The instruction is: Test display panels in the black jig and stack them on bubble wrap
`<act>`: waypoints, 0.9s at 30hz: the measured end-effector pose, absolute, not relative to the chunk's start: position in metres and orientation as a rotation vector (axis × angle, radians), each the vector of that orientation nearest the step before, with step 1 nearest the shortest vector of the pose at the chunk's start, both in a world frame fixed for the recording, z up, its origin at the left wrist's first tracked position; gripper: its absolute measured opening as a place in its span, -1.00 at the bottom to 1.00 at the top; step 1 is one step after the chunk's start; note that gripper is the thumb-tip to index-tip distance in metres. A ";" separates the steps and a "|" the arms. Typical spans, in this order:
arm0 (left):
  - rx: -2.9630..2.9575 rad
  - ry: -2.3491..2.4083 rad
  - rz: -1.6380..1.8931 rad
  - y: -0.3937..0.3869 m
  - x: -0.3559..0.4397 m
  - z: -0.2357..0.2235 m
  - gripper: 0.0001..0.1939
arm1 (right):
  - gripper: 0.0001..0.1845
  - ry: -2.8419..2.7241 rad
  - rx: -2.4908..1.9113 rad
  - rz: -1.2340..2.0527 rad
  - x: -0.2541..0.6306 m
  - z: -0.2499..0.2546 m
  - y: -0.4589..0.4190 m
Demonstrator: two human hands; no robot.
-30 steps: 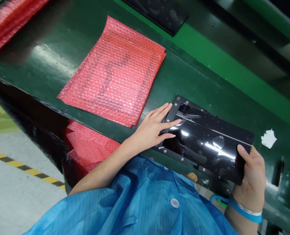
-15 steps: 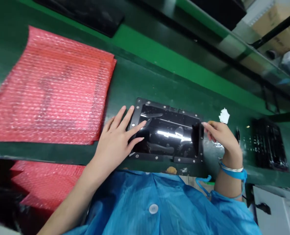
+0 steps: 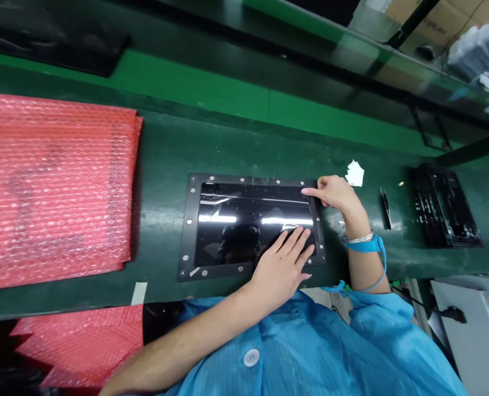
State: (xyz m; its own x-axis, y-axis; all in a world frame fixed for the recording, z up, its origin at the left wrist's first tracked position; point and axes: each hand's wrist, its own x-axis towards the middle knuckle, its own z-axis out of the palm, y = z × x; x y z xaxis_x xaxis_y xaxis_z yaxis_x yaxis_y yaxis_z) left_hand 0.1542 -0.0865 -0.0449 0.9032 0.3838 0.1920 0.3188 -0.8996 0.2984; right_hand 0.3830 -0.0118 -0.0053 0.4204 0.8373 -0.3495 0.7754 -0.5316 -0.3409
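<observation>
A flat black screen panel [image 3: 227, 236] lies on the green bench, its glossy face up and its dark frame dotted with small round silvery spots. Over its lower right part my left hand [image 3: 279, 264] rests with fingers spread on the glossy surface. My right hand [image 3: 337, 192] is at the upper right corner, thumb stretched onto the screen's edge and the other fingers curled in beside the frame. Whether those curled fingers hold anything is hidden. Pale reflections and smudge-like marks show across the screen.
Red bubble-wrap bags [image 3: 58, 187] are stacked on the left, with more red bubble wrap [image 3: 87, 341] below the bench edge. White paper scraps [image 3: 355, 174], black tweezers [image 3: 385, 208] and a stack of black frames [image 3: 446, 206] lie to the right. A blue coiled cord [image 3: 335, 288] hangs near my right sleeve.
My left hand has gone from the panel's left edge to its lower right part. My right hand stays by the right edge, its thumb now reaching over the upper corner. The view has shifted.
</observation>
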 end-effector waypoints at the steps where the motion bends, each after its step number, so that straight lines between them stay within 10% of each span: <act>1: 2.822 0.538 0.358 -0.087 0.154 -0.045 -0.46 | -0.44 -1.456 -2.541 0.749 0.383 -0.005 -0.011; 21: 2.618 1.211 0.494 0.025 0.149 -0.016 -0.66 | -0.71 -1.200 -2.089 0.718 0.378 -0.017 -0.025; 27: 2.489 1.126 0.872 0.021 0.135 0.003 -0.75 | -0.38 -1.191 -1.836 0.897 0.366 -0.016 -0.031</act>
